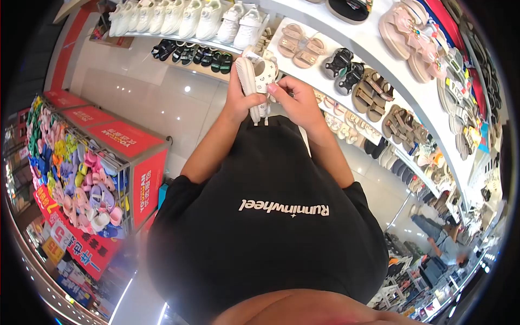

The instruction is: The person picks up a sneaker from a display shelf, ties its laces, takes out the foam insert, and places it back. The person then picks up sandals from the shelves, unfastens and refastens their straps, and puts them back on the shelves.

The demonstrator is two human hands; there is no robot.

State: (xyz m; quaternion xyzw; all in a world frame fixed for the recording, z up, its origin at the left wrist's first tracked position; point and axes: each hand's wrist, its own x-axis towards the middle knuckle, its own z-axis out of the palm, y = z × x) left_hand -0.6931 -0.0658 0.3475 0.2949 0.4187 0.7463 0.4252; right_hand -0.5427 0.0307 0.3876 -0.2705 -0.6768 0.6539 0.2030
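Held up in front of my chest is a white sandal (264,81) with small dark marks on its upper and a thick pale sole turned to the left. My left hand (238,100) is wrapped round the sole side, its thumb across the lower part. On the other side, my right hand (297,100) is closed with thumb and bent fingers against the upper's edge. Whether a second sandal is behind this one I cannot tell.
White sneakers (181,17) line a shelf ahead, above dark sandals (195,56). Curved white shelving (325,24) with sandals runs along the right. At left stands a red-sided rack (150,176) of colourful clogs. Another person (447,246) is at far right.
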